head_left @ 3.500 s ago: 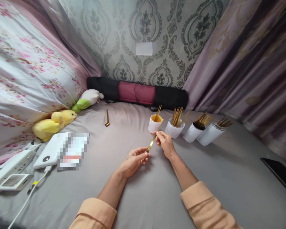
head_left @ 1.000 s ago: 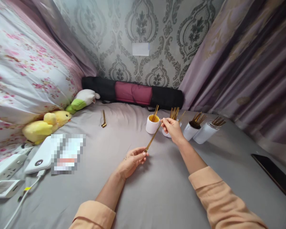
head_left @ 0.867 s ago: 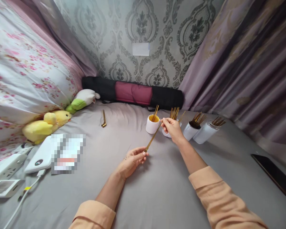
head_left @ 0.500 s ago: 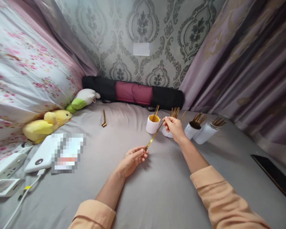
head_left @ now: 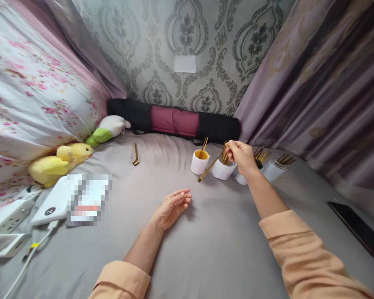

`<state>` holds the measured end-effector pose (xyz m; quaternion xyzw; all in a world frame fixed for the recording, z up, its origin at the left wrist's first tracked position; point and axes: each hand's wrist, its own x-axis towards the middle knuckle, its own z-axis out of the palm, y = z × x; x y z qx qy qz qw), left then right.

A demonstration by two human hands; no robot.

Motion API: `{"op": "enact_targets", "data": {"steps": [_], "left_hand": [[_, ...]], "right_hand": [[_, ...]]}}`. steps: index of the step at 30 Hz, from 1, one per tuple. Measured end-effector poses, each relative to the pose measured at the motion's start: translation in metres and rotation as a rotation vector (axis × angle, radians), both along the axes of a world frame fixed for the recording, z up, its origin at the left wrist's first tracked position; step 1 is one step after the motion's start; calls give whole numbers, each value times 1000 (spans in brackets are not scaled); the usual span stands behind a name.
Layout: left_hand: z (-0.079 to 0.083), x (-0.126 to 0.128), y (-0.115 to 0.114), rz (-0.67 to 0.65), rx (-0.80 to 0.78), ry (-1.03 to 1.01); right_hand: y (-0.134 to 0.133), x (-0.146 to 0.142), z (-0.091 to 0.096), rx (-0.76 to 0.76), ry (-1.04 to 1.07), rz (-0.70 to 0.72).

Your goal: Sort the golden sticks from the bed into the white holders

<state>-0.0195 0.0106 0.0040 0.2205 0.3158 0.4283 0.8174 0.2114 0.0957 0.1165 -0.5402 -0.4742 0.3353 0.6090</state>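
Observation:
My right hand (head_left: pixel 241 157) pinches the upper end of a thin gold-coloured stick (head_left: pixel 209 168), which slants down to the left to a slightly wider, darker tip. The stick passes in front of a white cup (head_left: pixel 222 171) holding several similar sticks. To its left is another white cup (head_left: pixel 200 164) with a yellow inside and a few sticks standing in it. My left hand (head_left: pixel 173 209) holds nothing above the grey sheet, its fingers loosely bent and apart from the stick.
White containers (head_left: pixel 271 174) of sticks stand behind my right wrist. A bent gold-coloured piece (head_left: pixel 135 155) lies on the left of the sheet. Plush toys (head_left: pixel 62 162), a white power bank (head_left: pixel 56 203) and a power strip (head_left: pixel 12 216) are left; a phone (head_left: pixel 357 228) is right.
My right hand has moved right with the stick, drawing its lower end away from my left hand, which has let go. My left hand has stayed about in place.

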Motion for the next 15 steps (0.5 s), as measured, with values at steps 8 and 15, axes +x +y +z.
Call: {"op": "enact_targets", "data": {"steps": [8, 15], "left_hand": [[0, -1, 1, 3, -15, 2], [0, -1, 0, 4, -18, 5]], "right_hand": [[9, 11, 13, 80, 4, -78], [16, 11, 26, 133, -52, -188]]}}
